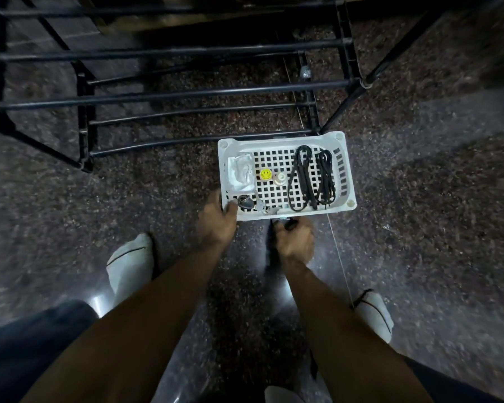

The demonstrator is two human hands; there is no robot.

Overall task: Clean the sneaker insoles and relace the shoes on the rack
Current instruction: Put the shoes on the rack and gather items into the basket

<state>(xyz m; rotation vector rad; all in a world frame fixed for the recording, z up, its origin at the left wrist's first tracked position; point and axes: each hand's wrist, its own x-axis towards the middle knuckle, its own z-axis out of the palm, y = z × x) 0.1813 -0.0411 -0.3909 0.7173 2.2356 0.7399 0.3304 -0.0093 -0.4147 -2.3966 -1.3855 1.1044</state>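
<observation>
Laces (312,177) lie in white basket (345,167) before black rack (186,94); left hand (216,225) grips basket's near-left corner, right hand (296,242) clenches a dark object I cannot identify

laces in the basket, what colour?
Black laces, in the white basket; head view.

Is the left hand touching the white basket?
Touching. The head view shows the left hand with its fingers curled over the near left corner of the white basket, no gap between them.
</observation>
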